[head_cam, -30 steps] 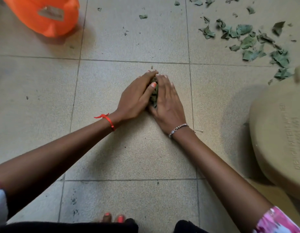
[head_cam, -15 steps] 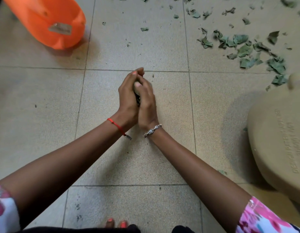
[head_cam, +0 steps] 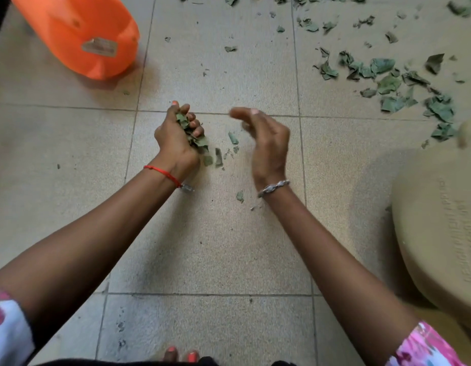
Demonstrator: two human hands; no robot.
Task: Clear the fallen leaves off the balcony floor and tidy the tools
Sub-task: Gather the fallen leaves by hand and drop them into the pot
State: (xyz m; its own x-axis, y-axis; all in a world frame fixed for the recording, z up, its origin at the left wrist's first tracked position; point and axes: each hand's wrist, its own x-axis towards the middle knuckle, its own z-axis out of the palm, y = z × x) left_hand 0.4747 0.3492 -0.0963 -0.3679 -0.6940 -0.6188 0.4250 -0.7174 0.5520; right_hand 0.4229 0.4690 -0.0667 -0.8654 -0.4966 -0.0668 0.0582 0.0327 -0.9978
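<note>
A leaf handful [head_cam: 193,136] is clutched in the left hand [head_cam: 173,146], grip curled tight; the right hand [head_cam: 268,146] is held loosely open, empty. Light, brittle scattered leaves [head_cam: 387,83] on the floor [head_cam: 215,247] are best scooped from underneath.

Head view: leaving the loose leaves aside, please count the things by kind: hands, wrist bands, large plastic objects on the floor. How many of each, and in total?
Hands: 2 (left hand, gripping leaves; right hand, holding nothing)
Wrist bands: 2 (red string, silver bracelet)
Large plastic objects: 2 (orange object, beige object)
Total: 6
</note>
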